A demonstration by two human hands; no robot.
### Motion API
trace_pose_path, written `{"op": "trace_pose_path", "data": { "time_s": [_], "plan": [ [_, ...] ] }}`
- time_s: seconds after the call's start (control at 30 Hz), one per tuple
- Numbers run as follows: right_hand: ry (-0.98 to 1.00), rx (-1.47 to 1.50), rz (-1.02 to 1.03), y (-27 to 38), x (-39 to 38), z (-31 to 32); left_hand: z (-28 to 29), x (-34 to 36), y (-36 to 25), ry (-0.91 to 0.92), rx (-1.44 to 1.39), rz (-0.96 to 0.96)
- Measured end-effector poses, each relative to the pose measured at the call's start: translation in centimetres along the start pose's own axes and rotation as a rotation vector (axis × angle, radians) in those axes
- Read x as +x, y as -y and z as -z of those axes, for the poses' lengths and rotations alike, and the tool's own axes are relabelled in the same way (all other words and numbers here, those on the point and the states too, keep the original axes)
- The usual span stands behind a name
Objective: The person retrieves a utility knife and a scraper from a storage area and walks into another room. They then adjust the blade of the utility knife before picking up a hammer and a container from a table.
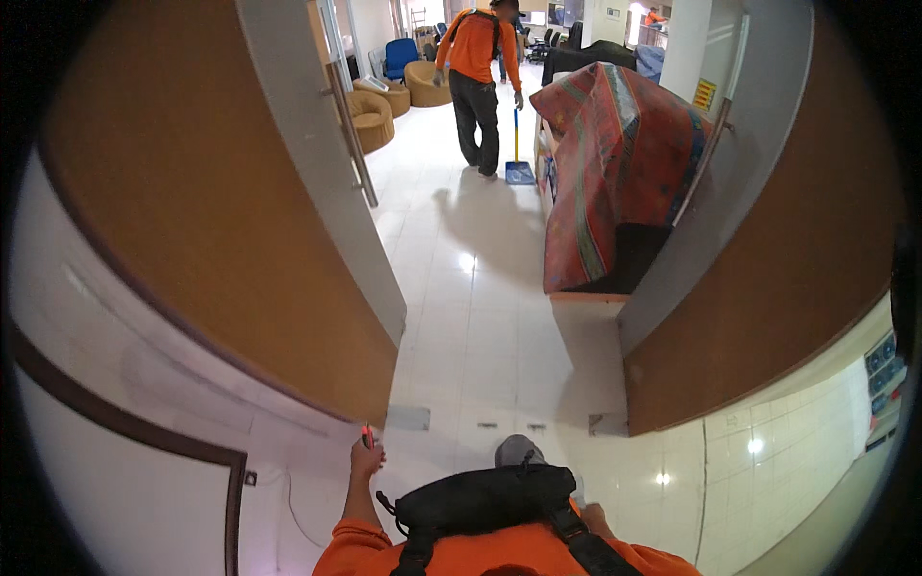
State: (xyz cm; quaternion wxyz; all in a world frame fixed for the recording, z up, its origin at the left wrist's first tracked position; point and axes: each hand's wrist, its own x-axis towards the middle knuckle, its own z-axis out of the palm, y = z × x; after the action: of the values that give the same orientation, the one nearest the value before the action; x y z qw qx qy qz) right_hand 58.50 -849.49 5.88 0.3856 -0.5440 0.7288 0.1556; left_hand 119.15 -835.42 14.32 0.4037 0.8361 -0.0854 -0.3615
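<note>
Here, left hand closed around small red object, right hand partly hidden, grip indiscernible, white floor.

We are at the doorway of what looks like an office or similar workplace. We see tall wood-panelled doors with long metal handles, a glossy white tiled floor, round tan armchairs as in a waiting area, a blue chair, and dark office chairs farther back, beyond a white column.
</note>
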Motion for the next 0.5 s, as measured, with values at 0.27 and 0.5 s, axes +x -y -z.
{"op": "trace_pose_path", "data": {
  "time_s": [0.27, 0.5],
  "plan": [
    [0.082, -0.024, -0.036, 21.1, 17.1, 9.4, -8.2, 19.3, -13.3, -0.031, 0.099, -0.138],
    [0.03, 0.065, 0.421, 57.8, 32.3, 28.8, -14.7, 23.9, -14.9, 0.142, 0.285, 0.377]
  ]
}}
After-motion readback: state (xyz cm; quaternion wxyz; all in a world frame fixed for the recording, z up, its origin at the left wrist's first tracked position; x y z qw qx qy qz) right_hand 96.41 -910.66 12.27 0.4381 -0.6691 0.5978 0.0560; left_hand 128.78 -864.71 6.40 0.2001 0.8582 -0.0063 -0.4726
